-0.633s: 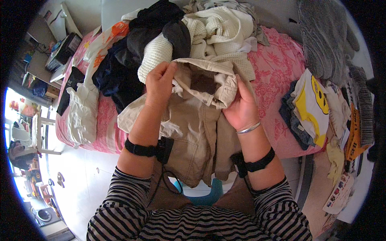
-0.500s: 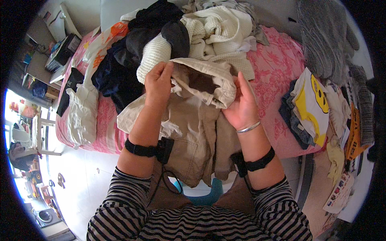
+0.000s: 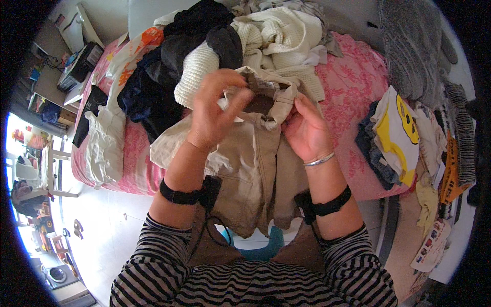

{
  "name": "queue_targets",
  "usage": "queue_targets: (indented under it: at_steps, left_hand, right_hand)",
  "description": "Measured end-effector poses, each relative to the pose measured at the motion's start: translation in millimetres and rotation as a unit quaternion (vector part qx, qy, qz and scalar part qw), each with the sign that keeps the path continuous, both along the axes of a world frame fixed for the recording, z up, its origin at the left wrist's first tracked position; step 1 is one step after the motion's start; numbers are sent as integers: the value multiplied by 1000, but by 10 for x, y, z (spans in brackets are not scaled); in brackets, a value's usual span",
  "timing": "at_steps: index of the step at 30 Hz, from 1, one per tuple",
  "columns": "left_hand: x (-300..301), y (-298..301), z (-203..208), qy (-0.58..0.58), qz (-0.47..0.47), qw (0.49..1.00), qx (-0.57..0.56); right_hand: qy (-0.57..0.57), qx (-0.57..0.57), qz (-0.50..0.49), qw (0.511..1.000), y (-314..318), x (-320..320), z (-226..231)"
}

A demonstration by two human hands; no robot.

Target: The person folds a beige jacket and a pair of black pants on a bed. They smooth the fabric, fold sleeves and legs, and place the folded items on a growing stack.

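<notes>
Over the near edge of the pink bed [image 3: 353,66] — beige garment [image 3: 235,163], waist end up on the cover, lower part hanging toward the person's lap; right hand [image 3: 310,134] holding the right side of the waistband [image 3: 283,105], thumb up along the cloth, fingers tucked beneath; left hand [image 3: 214,110] at the left side of the opening, thumb and fingers spread wide, closed on nothing that I can make out. Step in hand, by my reading: working round the waistband; next move calls for left fingertips to meet the cloth, the right to steady it. Hard to tell — left hand blurred, so contact is uncertain; right fingertips hidden; left forearm covers part of the garment; teal object [image 3: 261,251] below the hem mostly hidden, kind unknown; white knit [image 3: 284,36] toward the far edge partly overlapped by dark clothes [image 3: 204,20].
</notes>
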State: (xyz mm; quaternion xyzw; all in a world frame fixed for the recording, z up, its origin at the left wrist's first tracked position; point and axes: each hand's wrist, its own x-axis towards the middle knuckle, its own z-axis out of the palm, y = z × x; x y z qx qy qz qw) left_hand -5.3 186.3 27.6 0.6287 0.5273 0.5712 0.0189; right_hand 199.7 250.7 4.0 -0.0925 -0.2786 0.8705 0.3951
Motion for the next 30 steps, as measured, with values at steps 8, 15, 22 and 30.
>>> queue_targets:
  at_steps: [8,15,22,30]
  left_hand:
    - [301,-126,-56,163,-71,969,-170]
    - [279,-86,-110,226,-70,968,-79]
    - [406,-109,-64,348,-63,934,-45]
    - [296,-54,-161,337,-39,940,-35]
  right_hand:
    - [-9,-46,-37,998,-4,-55,-50]
    - [-187,76,-173,964,127,22,54]
    - [-526,548,-349,549,156,140,126]
    - [-457,258,-269,808,238,252,288]
